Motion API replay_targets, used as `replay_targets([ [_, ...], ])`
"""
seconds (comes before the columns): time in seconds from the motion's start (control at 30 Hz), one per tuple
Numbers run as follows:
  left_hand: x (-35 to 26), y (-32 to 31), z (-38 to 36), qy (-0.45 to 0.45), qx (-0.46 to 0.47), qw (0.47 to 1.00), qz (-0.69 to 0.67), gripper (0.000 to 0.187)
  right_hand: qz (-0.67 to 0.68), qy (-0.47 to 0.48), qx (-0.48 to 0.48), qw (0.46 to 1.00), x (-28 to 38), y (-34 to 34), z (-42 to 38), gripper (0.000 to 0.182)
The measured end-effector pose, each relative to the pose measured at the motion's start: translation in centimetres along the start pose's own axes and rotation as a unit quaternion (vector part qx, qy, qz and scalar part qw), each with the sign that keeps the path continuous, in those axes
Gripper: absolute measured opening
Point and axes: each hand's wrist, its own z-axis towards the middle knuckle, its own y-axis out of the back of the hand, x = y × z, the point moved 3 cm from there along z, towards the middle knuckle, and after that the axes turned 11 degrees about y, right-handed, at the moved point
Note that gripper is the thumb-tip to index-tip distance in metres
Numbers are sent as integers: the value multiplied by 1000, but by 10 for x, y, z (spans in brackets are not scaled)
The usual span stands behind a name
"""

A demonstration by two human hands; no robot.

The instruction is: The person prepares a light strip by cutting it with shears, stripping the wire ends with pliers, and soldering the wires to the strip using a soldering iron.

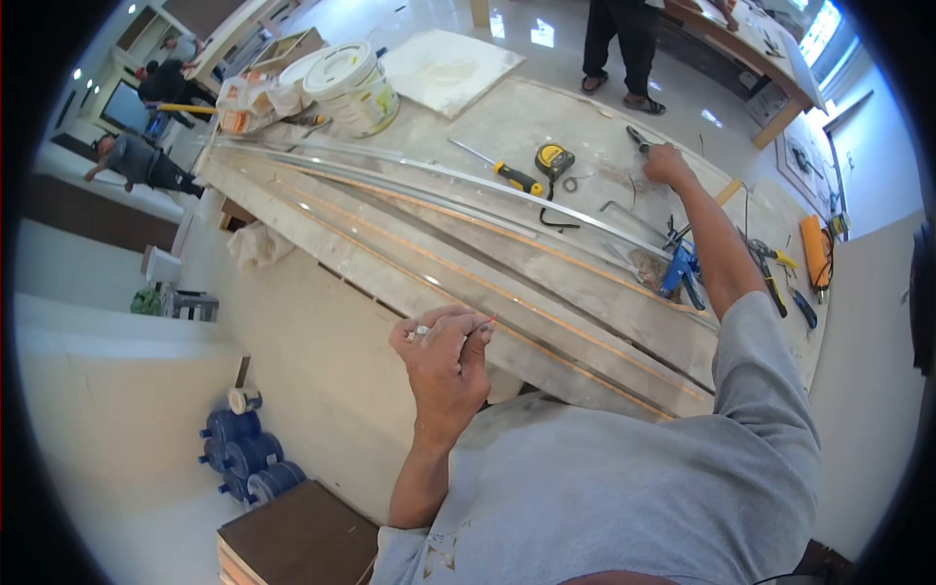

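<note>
My left hand (448,366) is raised in front of my shirt, thumb and fingers pinched on a thin red-tipped piece (492,318), too small to name. My right arm stretches across the workbench (468,219). Over its far side, my right hand (665,164) has its fingers closed at the near end of a small dark-handled tool (637,136); the tool's kind does not show. To the left of that hand lie a yellow and black tape measure (554,159) and a screwdriver (517,178). Long metal strips (429,175) and orange-edged strips (468,283) run along the bench.
A blue tool (681,273), pliers (770,278) and an orange tool (815,253) lie at the bench's right. A white bucket (351,93) and a pale board (450,70) stand at the far left. Other people work beyond. Blue water jugs (252,455) lie on the floor.
</note>
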Motion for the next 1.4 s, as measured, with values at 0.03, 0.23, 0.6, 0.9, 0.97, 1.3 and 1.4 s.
replay_targets([
  [0.03, 1, 0, 1, 1, 9, 1000, 2, 5, -1, 5, 3, 1000, 4, -1, 2, 37],
  [0.23, -1, -5, 11, 6, 54, 998, -42, 4, 91, 161, -255, 949, 109, 85, -52, 33],
  [0.6, -16, -7, 26, -37, 232, 951, -201, 8, 178, 450, -307, 820, 281, 178, -289, 25],
  [0.9, -16, -1, -3, -159, 380, 878, -242, 3, 84, 303, -341, 886, 315, 151, -378, 15],
  [0.97, -2, -9, -16, -152, 437, 855, -237, 2, 84, 272, -332, 899, 330, 136, -402, 14],
  [1.3, 9, -34, -112, -244, 526, 779, -240, 20, 199, -27, -303, 931, 390, 44, -510, 20],
  [1.4, 13, -46, -131, -264, 537, 766, -234, 22, 265, -105, -310, 907, 393, 34, -530, 19],
])
